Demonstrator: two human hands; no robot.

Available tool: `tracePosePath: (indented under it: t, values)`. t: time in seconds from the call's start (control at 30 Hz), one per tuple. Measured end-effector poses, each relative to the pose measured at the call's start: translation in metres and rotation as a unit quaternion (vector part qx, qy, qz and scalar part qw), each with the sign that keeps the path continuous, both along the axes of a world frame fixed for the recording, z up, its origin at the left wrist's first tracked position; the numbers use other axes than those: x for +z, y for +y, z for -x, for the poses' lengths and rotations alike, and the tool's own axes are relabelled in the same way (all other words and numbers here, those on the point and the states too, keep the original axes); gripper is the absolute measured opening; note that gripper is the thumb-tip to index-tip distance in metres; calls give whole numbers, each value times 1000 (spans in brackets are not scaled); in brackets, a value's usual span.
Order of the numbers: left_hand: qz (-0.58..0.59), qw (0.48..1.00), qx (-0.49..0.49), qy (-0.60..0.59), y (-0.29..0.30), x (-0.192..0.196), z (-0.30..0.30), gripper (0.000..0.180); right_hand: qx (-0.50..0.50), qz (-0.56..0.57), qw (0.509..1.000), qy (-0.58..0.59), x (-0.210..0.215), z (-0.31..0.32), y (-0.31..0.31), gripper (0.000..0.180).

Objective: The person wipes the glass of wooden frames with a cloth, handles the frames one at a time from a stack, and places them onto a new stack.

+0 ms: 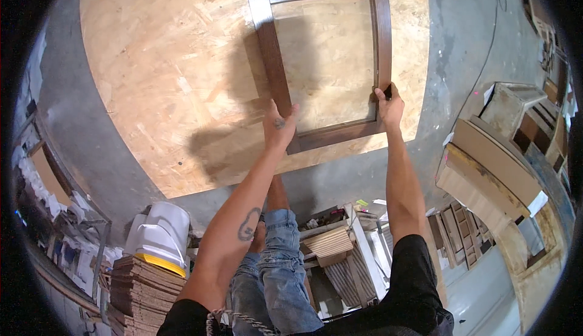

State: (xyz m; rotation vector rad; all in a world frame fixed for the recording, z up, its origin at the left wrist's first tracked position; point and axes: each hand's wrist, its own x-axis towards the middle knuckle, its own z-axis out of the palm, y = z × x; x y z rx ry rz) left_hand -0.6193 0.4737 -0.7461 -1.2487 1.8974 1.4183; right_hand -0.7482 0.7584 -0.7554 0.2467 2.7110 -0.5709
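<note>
A dark brown wooden frame (273, 62) with an empty middle is held above a chipboard tabletop (164, 62). My left hand (278, 126) grips the frame's left rail near its lower corner. My right hand (388, 106) grips the right rail near the lower right corner, thumb over the edge. The frame casts a shadow on the board to its lower left.
Grey concrete floor (449, 44) surrounds the table. A white container with a yellow rim (159, 237) sits on a stack of brown boards (143, 287) at lower left. Cabinet parts and wood panels (492, 160) are stacked at right. More wood pieces (331, 245) lie by my legs.
</note>
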Motion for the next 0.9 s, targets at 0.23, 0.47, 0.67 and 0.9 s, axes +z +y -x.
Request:
tracePosePath:
  t: [0.23,0.47,0.67,0.9]
  values:
    - [1,999,25,-43,6,11,3,85,-13,-24,999,-29,14,11,-7,50]
    - [-36,998,54,24,8,-22,-15,89,-19,-69,996,-60,12,15,-9,43]
    - [-94,989,97,59,5,-14,-27,88,-32,-86,988,-124,5,19,-3,43]
    - [-221,969,-79,-77,-33,26,-142,70,25,-121,978,-165,-15,-34,33,64]
